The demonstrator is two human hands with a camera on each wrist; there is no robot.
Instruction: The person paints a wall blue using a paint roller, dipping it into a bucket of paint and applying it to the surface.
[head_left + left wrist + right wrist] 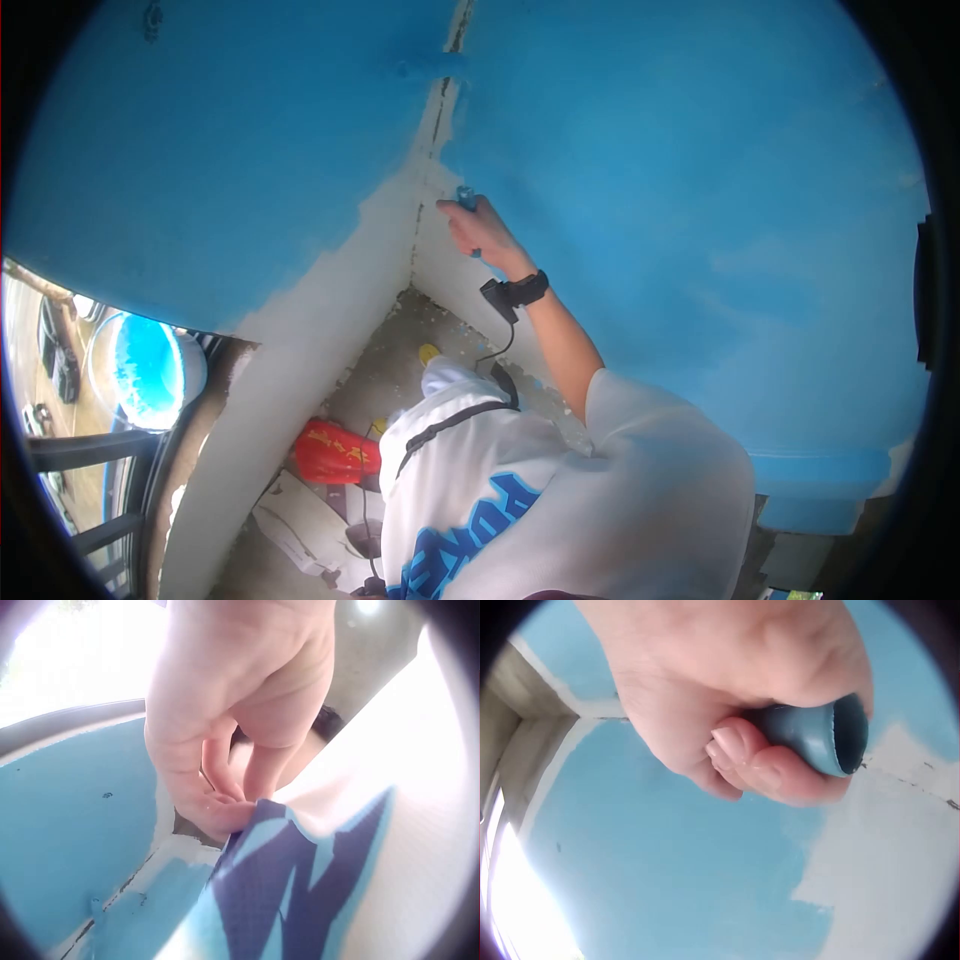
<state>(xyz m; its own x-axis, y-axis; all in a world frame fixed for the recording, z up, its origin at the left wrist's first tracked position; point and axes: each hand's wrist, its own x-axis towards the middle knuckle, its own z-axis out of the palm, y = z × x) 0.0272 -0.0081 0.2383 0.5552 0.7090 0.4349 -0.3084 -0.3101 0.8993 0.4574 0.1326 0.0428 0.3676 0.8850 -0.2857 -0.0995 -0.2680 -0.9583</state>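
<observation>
Blue walls [650, 150], two, partly coated, meeting at a cracked seam [436, 125]; off-white shows beside it and across the lower band. The work in hand reads as coating them in blue, part done by the look of the ragged edges.

White shirt [660, 470], blue-printed, worn, filling much of the space below the corner.

Floor [400, 325], grey, flecked, narrowing into the corner; cramped standing room.

Black railing [90, 450], to the person's left.

Bucket [195, 372], white, blue inside, beyond the wall's edge and well apart from the corner.

Red bag [335, 455], low, near the shirt.

Hands, two. Right hand [490, 238]: closed round the handle, near the seam. Left hand [240, 682]: fingertips gathered on the printed cloth of the shirt.

Blue handle [802, 735], hollow-ended, in the right fist; any working end is hidden.

Cable [508, 345], thin, hanging from the wrist unit [515, 290].

A next stroke, as judged, calls for a controlled pass along the bare margin, the cable clear. Room opens upward and over the right-hand wall; the corner limits it inward.
</observation>
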